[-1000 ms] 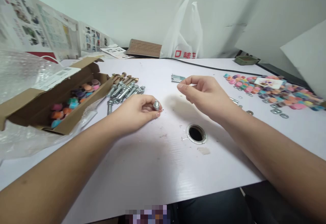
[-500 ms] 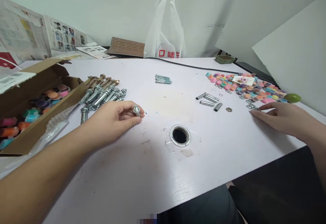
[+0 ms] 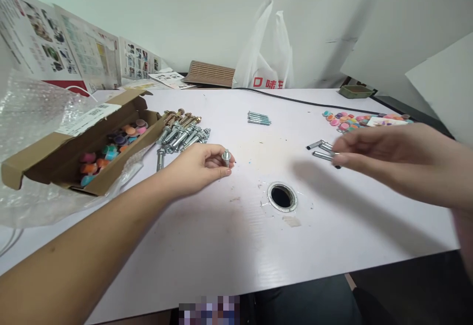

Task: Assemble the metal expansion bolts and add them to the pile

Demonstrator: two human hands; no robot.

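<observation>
My left hand (image 3: 201, 167) rests at the middle of the white table, its fingers closed round a small upright metal bolt (image 3: 226, 156). To its left lies a pile of silver bolts (image 3: 181, 135), with brass-coloured bolts (image 3: 185, 117) behind. My right hand (image 3: 388, 160) is raised over the right side, thumb and fingers pinched together; what they hold, if anything, is too small and blurred to name. Metal sleeves (image 3: 322, 155) lie by its fingertips, some partly hidden. Several thin screws (image 3: 259, 118) lie side by side farther back.
A cardboard box (image 3: 127, 153) of coloured caps stands at left on bubble wrap (image 3: 40, 202). A round hole (image 3: 282, 197) opens mid-table. Coloured caps (image 3: 344, 126) spread at right, a black cable (image 3: 303, 101) and a plastic bag (image 3: 264, 71) at the back.
My right hand has lifted from the washers at far right and moved left over the metal sleeves. The view has turned left; my left hand still holds the bolt.
</observation>
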